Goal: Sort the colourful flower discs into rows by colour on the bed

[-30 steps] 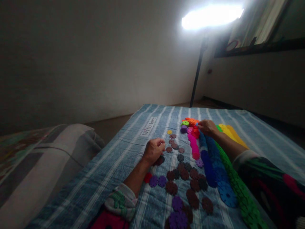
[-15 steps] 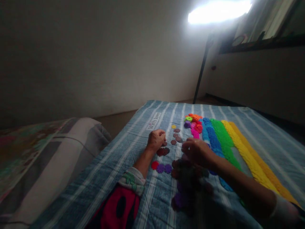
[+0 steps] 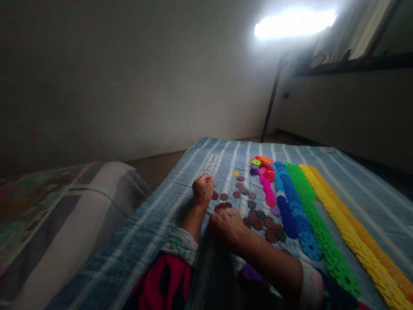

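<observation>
My left hand (image 3: 204,188) is closed, its curled fingers beside a brown notched disc (image 3: 223,196) on the striped cloth. Anything inside it is hidden. My right hand (image 3: 227,226) is also closed, knuckles up, just below a dark red disc (image 3: 222,206); its fingertips and whatever they may hold are out of sight. To its right lies a loose cluster of brown and grey discs (image 3: 268,222). Part of a purple disc (image 3: 251,272) shows below my right forearm. A small yellow disc (image 3: 236,174) lies farther back.
Overlapping rows of discs run along the right: dark blue (image 3: 286,217), green (image 3: 322,232), yellow (image 3: 348,228) and orange (image 3: 364,228). A pink row (image 3: 268,189) leads to a mixed orange pile (image 3: 263,161). A lit lamp (image 3: 295,25) stands behind the cloth-covered surface (image 3: 161,206).
My right hand has moved left and nearer to me, off the brown discs and over where the red and purple discs lay. My left hand has shifted slightly left.
</observation>
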